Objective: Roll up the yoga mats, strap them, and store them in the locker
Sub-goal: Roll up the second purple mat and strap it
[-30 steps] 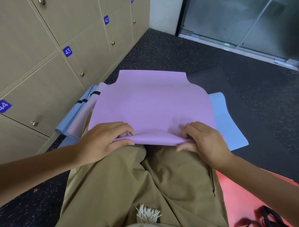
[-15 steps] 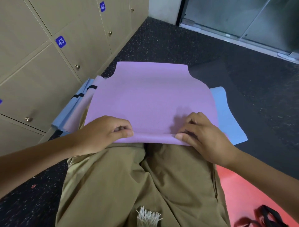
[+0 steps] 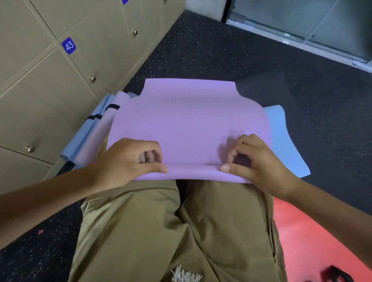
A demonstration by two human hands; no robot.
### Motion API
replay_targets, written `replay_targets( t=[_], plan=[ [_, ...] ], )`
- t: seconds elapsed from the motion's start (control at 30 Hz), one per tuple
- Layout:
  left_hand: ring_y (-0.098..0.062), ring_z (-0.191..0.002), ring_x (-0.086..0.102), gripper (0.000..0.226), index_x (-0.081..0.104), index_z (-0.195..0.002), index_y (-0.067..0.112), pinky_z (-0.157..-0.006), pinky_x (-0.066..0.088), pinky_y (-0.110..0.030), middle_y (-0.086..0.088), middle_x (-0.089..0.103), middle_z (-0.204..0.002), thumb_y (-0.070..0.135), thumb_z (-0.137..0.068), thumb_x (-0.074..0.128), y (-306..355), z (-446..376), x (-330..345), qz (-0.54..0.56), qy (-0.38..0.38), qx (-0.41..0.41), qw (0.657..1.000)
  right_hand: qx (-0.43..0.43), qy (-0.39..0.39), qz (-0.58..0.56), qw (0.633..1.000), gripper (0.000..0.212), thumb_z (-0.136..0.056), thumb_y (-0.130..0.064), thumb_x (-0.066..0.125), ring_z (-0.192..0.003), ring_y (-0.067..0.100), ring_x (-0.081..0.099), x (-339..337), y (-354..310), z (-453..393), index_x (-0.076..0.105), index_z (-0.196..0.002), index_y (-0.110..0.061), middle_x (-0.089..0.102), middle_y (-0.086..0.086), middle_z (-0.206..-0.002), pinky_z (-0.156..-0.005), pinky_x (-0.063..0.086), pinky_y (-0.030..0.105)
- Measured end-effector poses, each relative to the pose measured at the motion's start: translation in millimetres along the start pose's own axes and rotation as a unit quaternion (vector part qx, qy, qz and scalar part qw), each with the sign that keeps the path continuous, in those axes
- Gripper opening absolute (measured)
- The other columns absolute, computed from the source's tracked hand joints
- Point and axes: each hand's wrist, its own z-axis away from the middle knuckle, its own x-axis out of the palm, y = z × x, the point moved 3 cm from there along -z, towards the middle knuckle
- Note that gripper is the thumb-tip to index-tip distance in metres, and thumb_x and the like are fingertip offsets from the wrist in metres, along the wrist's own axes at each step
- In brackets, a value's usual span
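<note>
At centre frame, a kneeling person's left hand (image 3: 128, 161) and right hand (image 3: 259, 163) pinch the folded near edge of a purple yoga mat (image 3: 189, 120), fingers curled over it and thumbs along the fold. The mat lies on a blue mat (image 3: 281, 141). Strapped mats (image 3: 94, 130) rest at left beside tan lockers (image 3: 50, 90); a red mat (image 3: 314, 237) shows at lower right.

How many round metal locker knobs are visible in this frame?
4, possibly more out of frame: one at the top edge, one below it, one under the 43 label, one at far left.
</note>
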Motion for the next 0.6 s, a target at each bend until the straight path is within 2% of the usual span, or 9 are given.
replay_targets(
  t=[0.13,0.23,0.3,0.37,0.43,0.5,0.6],
  plan=[
    [-0.01,-0.066,0.052,0.033,0.065,-0.079,0.03,-0.062,0.043,-0.017,0.005,0.062,-0.076,0.059,-0.079,0.079,-8.1,-11.0,-5.2,-0.041,0.029,0.066,0.997,0.006,-0.012,-0.031,0.999,0.025,-0.081,-0.066,0.065,-0.099,0.011,0.045,-4.5,4.3,-7.8,0.064,-0.083,-0.04,0.054,-0.013,-0.095,-0.088,0.034,0.018],
    [-0.008,-0.073,0.053,0.027,0.064,-0.086,0.027,-0.066,0.039,-0.013,0.011,0.057,-0.081,0.053,-0.087,0.069,-9.8,-13.5,-7.0,-0.1,0.064,0.154,0.981,-0.015,0.011,-0.021,1.0,0.021,-0.083,-0.062,0.066,-0.098,0.01,0.046,-3.6,5.9,-10.4,0.063,-0.084,-0.041,0.052,-0.016,-0.094,-0.089,0.038,0.03],
    [-0.004,-0.072,0.051,0.028,0.068,-0.084,0.02,-0.068,0.036,-0.013,0.014,0.057,-0.081,0.045,-0.095,0.064,-8.9,-10.5,-4.5,-0.154,0.08,0.224,0.959,-0.074,0.058,0.016,0.995,0.027,-0.088,-0.057,0.066,-0.088,0.013,0.049,0.4,4.9,-9.0,0.065,-0.084,-0.03,0.053,-0.014,-0.088,-0.081,0.042,0.03],
    [-0.011,-0.071,0.054,0.032,0.072,-0.082,0.013,-0.068,0.04,-0.018,0.008,0.062,-0.08,0.04,-0.097,0.066,-7.9,-4.0,-0.9,-0.193,0.093,0.287,0.934,-0.122,0.101,0.051,0.986,0.038,-0.092,-0.052,0.065,-0.077,0.016,0.049,4.6,4.7,-4.2,0.065,-0.078,-0.016,0.054,-0.007,-0.08,-0.071,0.042,0.026],
    [-0.017,-0.071,0.056,0.044,0.072,-0.084,0.01,-0.066,0.044,-0.026,0.004,0.064,-0.081,0.054,-0.088,0.074,-7.0,1.7,0.2,-0.218,0.099,0.303,0.922,-0.155,0.131,0.074,0.976,0.045,-0.096,-0.05,0.064,-0.07,0.016,0.048,5.9,4.0,1.0,0.066,-0.073,-0.011,0.055,-0.004,-0.074,-0.067,0.038,0.021],
    [-0.018,-0.071,0.057,0.056,0.071,-0.087,0.011,-0.066,0.045,-0.03,0.004,0.064,-0.083,0.065,-0.077,0.078,-7.8,3.5,0.9,-0.241,0.093,0.293,0.92,-0.198,0.139,0.087,0.966,0.042,-0.097,-0.045,0.066,-0.069,0.017,0.047,5.1,3.0,3.0,0.07,-0.074,-0.01,0.056,-0.002,-0.072,-0.068,0.035,0.019],
    [-0.017,-0.071,0.057,0.05,0.068,-0.09,0.014,-0.064,0.045,-0.032,0.008,0.061,-0.085,0.063,-0.084,0.073,-8.9,1.7,1.9,-0.257,0.077,0.277,0.923,-0.267,0.118,0.113,0.95,0.043,-0.088,-0.043,0.076,-0.068,0.024,0.046,5.1,3.6,3.1,0.07,-0.077,-0.003,0.057,0.005,-0.072,-0.065,0.04,0.029]
  ],
)
